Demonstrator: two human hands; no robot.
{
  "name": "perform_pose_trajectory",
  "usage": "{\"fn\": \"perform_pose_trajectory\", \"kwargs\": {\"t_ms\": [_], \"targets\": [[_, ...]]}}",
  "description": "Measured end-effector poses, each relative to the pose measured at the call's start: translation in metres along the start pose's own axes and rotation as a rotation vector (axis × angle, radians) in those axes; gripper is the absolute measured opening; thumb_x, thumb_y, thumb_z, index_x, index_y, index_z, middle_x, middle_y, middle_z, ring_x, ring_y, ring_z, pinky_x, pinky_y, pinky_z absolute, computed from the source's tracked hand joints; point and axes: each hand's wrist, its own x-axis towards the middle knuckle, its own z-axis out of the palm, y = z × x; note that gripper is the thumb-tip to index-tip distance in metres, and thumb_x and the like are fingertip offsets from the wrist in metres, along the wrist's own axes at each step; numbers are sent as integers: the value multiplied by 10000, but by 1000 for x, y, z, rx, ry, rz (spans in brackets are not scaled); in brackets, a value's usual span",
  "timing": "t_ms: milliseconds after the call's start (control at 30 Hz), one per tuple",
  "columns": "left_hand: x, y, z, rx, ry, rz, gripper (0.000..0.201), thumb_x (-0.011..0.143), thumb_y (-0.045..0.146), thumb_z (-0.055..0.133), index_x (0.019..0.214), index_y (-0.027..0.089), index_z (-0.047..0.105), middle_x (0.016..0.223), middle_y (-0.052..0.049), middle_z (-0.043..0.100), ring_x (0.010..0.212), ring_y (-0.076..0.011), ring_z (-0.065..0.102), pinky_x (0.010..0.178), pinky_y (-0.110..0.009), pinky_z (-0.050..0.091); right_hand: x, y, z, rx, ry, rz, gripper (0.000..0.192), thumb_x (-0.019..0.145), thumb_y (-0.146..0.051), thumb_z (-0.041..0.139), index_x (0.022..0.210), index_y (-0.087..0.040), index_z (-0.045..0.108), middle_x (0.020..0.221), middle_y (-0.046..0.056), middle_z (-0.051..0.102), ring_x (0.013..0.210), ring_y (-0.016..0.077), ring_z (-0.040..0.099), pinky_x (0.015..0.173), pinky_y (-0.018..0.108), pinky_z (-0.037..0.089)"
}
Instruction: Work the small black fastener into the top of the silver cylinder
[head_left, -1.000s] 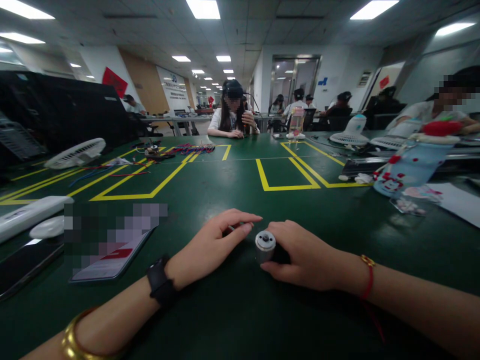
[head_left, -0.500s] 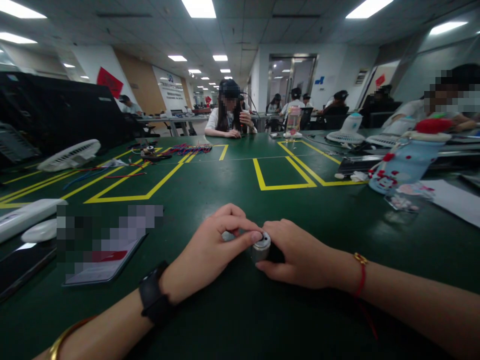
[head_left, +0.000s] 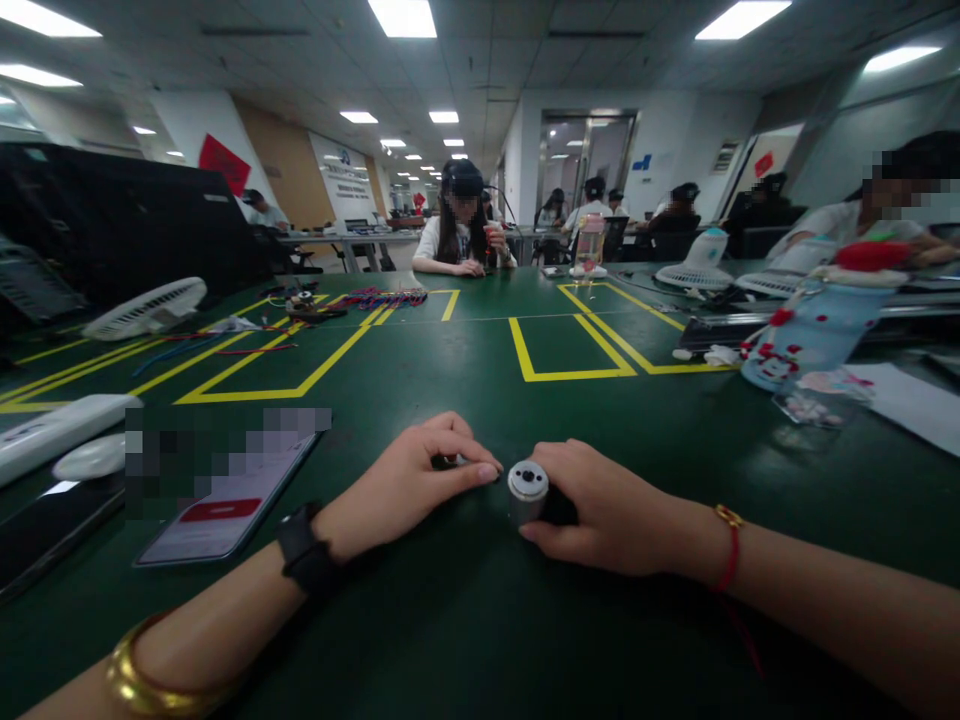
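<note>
In my right hand (head_left: 600, 505) is a small silver cylinder that looks like a small electric motor (head_left: 528, 490), stood upright with its round end face up. Dark holes and a dark centre show on that face. My right fingers wrap its far side while the thumb rests low on the near side. Just left of the motor, apart from it, my left hand (head_left: 427, 475) pinches thumb and forefinger together. A tiny dark bit shows at the fingertips, too small to name.
A phone with a lit screen (head_left: 217, 520) lies left on the green table (head_left: 450, 640), near a white mouse-like object (head_left: 91, 457). To the right stand a blue bottle (head_left: 817, 330) and white paper (head_left: 919, 405). A co-worker (head_left: 461, 235) sits opposite, behind bundled wires (head_left: 386, 298).
My left hand has drawn back left from the top of the motor, so the end face now shows fully. The right hand still grips the motor, nearly in place.
</note>
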Motion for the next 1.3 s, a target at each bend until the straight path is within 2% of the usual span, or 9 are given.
{"fn": "perform_pose_trajectory", "kwargs": {"t_ms": [133, 233, 600, 733, 867, 1000, 1133, 1300], "targets": [[0, -6, 1, 89, -124, 66, 145, 862, 363, 647, 886, 266, 752, 940, -9, 537, 916, -173, 523, 847, -322, 409, 0, 1, 1, -3, -17, 7, 226, 781, -323, 668, 891, -176, 535, 872, 30, 579, 742, 170, 468, 673, 304, 345], [0, -7, 0, 146, -173, 107, 134, 852, 373, 659, 884, 282, 752, 986, -12, 545, 990, -191, 504, 892, -342, 389, 0, 1, 1, -2, -22, 13, 237, 784, -339, 669, 897, -175, 541, 868, 34, 581, 740, 172, 471, 674, 308, 347], [-1, -5, -2, 131, -177, 108, 153, 847, 367, 657, 944, 297, 753, 1016, -26, 592, 1004, -206, 535, 902, -362, 411, 0, -1, 0, 4, -14, 12, 225, 787, -330, 658, 913, -180, 548, 880, 40, 594, 749, 180, 485, 681, 316, 363], [1, -7, -4, 0, -93, 35, 218, 901, 355, 569, 1005, 251, 730, 1006, -35, 640, 930, -188, 585, 862, -342, 444, -1, -1, -1, 15, -17, 1, 219, 790, -325, 655, 917, -183, 546, 885, 34, 595, 753, 176, 484, 689, 317, 361], [3, -11, -6, -116, 90, -161, 300, 918, 408, 509, 1008, 211, 715, 897, -32, 687, 827, -185, 606, 734, -304, 460, -1, -1, -2, 16, -11, -4, 216, 783, -315, 667, 901, -182, 544, 879, 29, 590, 745, 169, 478, 677, 307, 353], [5, -16, -4, -209, 208, -198, 295, 896, 339, 538, 1139, 222, 658, 921, -23, 675, 864, -177, 611, 797, -315, 457, -1, 0, -1, 9, -14, 2, 221, 784, -323, 669, 892, -181, 539, 874, 28, 586, 748, 171, 475, 679, 308, 350], [7, -20, -3, -227, 234, -191, 356, 874, 221, 531, 1226, 214, 586, 961, -21, 646, 872, -164, 599, 822, -321, 448, 0, 0, 0, 12, -13, 4, 225, 789, -337, 664, 893, -181, 539, 878, 32, 589, 747, 171, 474, 679, 309, 352], [7, -23, -2, -215, 190, -179, 309, 885, 253, 534, 1183, 214, 606, 977, -23, 653, 887, -170, 605, 816, -327, 450, 0, -1, -1, 10, -14, 2, 223, 785, -327, 667, 903, -179, 549, 879, 37, 595, 750, 173, 482, 680, 308, 357]]}}
